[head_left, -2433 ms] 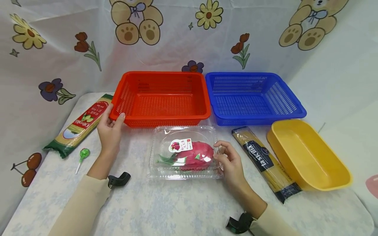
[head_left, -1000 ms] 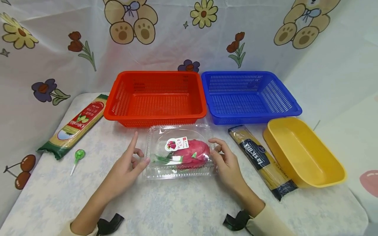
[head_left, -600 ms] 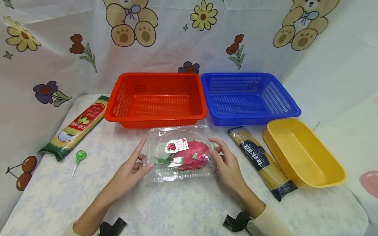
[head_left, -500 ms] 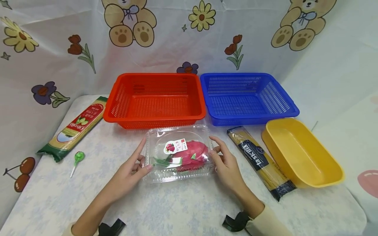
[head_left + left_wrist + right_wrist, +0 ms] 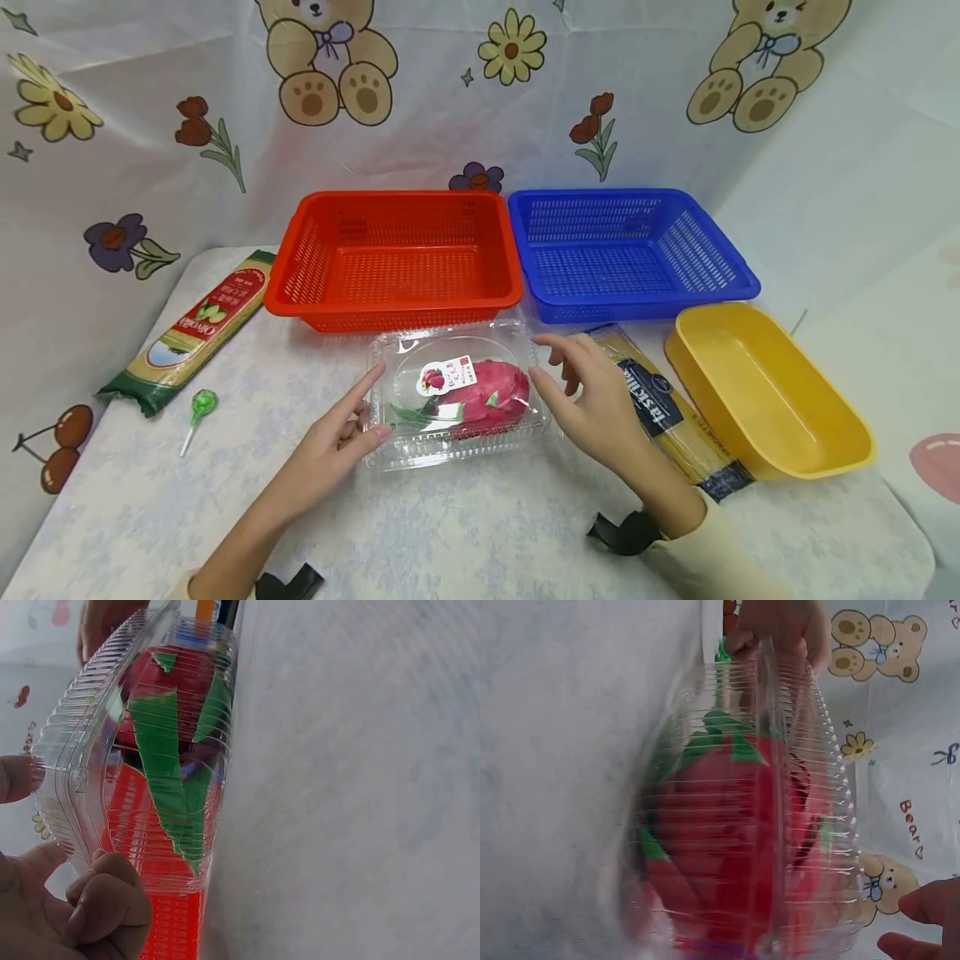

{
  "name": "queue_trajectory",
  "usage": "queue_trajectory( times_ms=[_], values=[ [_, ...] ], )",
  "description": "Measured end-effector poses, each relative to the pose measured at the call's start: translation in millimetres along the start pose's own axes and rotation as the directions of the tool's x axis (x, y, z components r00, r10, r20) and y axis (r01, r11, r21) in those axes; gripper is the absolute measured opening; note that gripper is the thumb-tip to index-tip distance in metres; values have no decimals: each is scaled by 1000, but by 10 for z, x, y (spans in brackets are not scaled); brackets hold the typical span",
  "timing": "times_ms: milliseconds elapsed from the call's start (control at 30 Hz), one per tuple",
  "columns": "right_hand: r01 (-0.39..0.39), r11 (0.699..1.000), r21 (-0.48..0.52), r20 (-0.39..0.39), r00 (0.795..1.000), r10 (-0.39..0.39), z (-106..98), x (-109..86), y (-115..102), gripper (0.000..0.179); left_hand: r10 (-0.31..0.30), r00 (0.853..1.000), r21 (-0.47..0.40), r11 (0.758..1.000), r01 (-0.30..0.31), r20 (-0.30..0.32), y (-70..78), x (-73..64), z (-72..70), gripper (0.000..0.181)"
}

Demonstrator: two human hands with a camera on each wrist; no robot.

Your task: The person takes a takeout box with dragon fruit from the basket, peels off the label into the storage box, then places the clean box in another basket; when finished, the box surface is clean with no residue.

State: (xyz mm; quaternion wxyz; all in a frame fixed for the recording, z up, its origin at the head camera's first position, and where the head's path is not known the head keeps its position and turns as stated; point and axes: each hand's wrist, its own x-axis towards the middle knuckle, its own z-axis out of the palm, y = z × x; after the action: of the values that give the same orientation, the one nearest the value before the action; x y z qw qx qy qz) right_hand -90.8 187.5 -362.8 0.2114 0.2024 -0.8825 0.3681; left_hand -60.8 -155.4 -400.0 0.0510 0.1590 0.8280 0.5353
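Note:
A clear hinged plastic container (image 5: 442, 454) with a printed sticker lies on the table before the red basket. Inside is a pink dragon fruit (image 5: 498, 387) with green leaf tips. At its left side my left hand (image 5: 326, 454) holds the container's edge: thumb and index fingertip lie on the lid, and the other fingers curl against the side, as the left wrist view shows. My right hand (image 5: 596, 408) hovers by the right side, thumb and index apart, holding nothing; in the right wrist view its fingertips (image 5: 922, 904) stand off the lid.
A red basket (image 5: 405, 321) and a blue basket (image 5: 645, 308) stand at the back. Right of the container lie a spaghetti pack (image 5: 678, 429) and a yellow tub (image 5: 772, 392). On the left are an Olivoila noodle pack (image 5: 195, 329) and a green lollipop (image 5: 202, 402).
My left hand has come from the red basket to the container's left side. The right hand has let go and drawn off to the right. The container has turned slightly.

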Motion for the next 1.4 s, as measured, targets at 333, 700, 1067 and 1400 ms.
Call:
queue_trajectory(
  times_ms=[333, 700, 1067, 1400],
  values=[
    [60, 997, 47, 333, 940, -73, 157, 414, -246, 30, 3, 1000, -15, 1000, -3, -10, -12, -3, 22, 74],
    [31, 995, -92, 402, 916, 9, 341, 527, -233, 38, 5, 1000, -11, 1000, -5, -5, 2, 7, 38, 73],
    [29, 993, -111, 404, 915, 19, 392, 516, -288, 16, 23, 1000, -21, 1000, -23, -10, -12, -16, 39, 73],
    [33, 998, 45, 378, 925, -47, 425, 520, -301, 34, 11, 1000, -27, 1000, -11, -18, -2, -22, 33, 73]
  ],
)
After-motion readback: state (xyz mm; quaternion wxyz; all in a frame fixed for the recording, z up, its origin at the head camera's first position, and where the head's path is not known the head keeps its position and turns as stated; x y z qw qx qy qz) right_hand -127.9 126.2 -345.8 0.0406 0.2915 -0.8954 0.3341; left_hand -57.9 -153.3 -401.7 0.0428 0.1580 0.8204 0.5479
